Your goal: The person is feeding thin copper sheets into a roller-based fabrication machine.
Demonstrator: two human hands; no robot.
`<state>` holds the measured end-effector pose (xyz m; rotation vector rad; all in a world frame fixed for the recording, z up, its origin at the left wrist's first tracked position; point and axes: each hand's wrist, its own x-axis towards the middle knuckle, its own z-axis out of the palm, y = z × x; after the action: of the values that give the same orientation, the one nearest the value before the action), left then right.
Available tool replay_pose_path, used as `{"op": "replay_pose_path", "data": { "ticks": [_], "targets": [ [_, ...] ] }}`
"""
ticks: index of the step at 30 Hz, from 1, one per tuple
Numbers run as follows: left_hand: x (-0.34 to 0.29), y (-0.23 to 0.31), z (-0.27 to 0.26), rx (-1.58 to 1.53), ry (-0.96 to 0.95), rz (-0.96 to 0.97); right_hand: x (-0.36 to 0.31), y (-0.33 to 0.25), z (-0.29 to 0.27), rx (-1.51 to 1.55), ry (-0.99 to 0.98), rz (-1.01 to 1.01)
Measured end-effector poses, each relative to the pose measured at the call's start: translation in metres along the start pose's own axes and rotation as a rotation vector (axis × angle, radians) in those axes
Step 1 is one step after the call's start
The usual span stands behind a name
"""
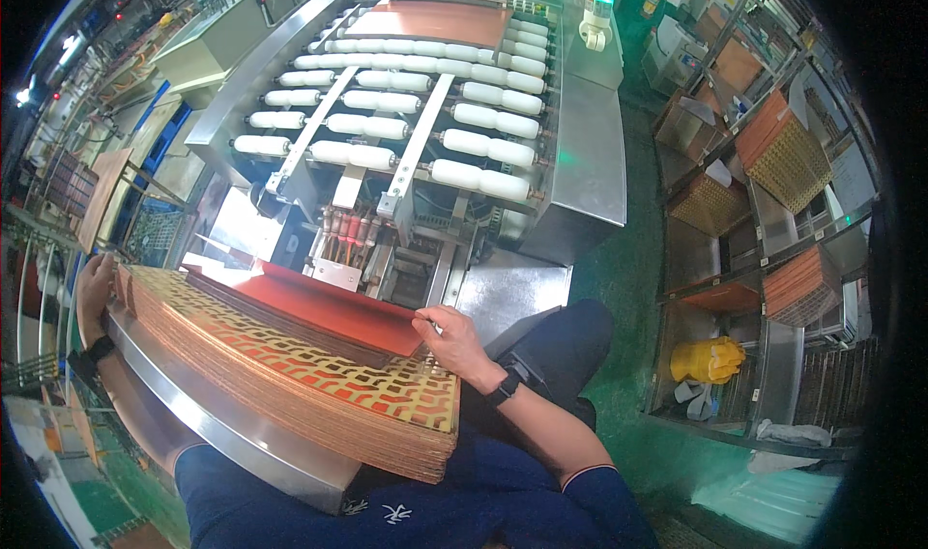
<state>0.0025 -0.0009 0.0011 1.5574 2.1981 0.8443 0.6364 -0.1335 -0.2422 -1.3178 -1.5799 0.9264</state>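
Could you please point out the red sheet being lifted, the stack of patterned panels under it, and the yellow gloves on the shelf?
Red sheet (324, 303): head view, middle of its upper face.
Stack of patterned panels (387, 394): head view, top panel near the front corner.
Yellow gloves (708, 360): head view, middle of the bundle.

1. Bright, even overhead lighting; sharp focus at centre.
2. Glare on the steel tray (242, 433) and conveyor housing (590, 153).
3. Strong fisheye bending; black vignette at corners, edges slightly soft.
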Motion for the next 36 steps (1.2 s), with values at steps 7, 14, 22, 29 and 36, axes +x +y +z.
{"op": "replay_pose_path", "data": {
  "ticks": [7, 14, 22, 29, 36],
  "targets": [
    [-0.005, 0.007, 0.001, -0.013, 0.015, -0.060, 0.000, -0.002, -0.002, -0.027, 0.007, -0.010],
    [-0.003, 0.004, 0.001, -0.005, 0.031, -0.020, 0.000, 0.000, 0.000, -0.010, 0.019, -0.022],
    [0.009, -0.009, -0.005, 0.041, -0.029, -0.038, 0.000, 0.001, 0.000, -0.009, 0.007, -0.012],
    [0.010, -0.013, -0.005, 0.017, 0.011, -0.018, 0.001, -0.001, -0.003, -0.060, -0.009, 0.017],
    [0.004, -0.006, -0.003, 0.010, 0.001, -0.040, 0.001, -0.001, -0.001, -0.010, 0.017, -0.005]
  ]
}}
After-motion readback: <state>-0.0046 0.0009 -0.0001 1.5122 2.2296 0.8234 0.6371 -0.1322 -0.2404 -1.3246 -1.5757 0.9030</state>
